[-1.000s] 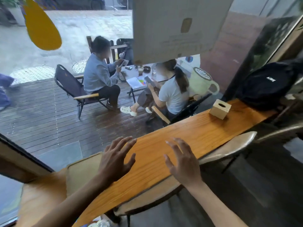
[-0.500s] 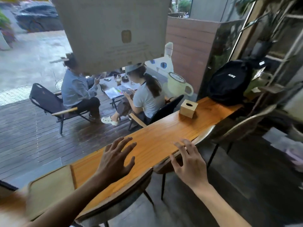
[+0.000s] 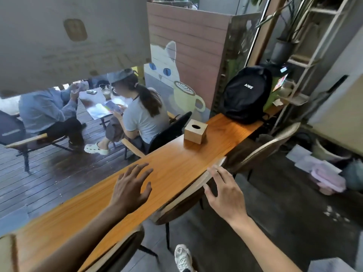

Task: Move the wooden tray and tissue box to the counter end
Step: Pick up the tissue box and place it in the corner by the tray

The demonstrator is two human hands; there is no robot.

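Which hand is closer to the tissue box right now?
Roughly even, left slightly nearer. The left hand hovers open over the counter, short of the tissue box; the right hand hovers open off the counter's edge above a chair.

Wooden tray (image 3: 7, 252): only a blurred pale corner shows at the counter's (image 3: 176, 169) near end, the rest cut by the frame's left and bottom edges. Both forearms run off the bottom edge. Backpack (image 3: 245, 95) covers the counter's far end. Tissue box (image 3: 195, 131) opening: contents too dark to tell.
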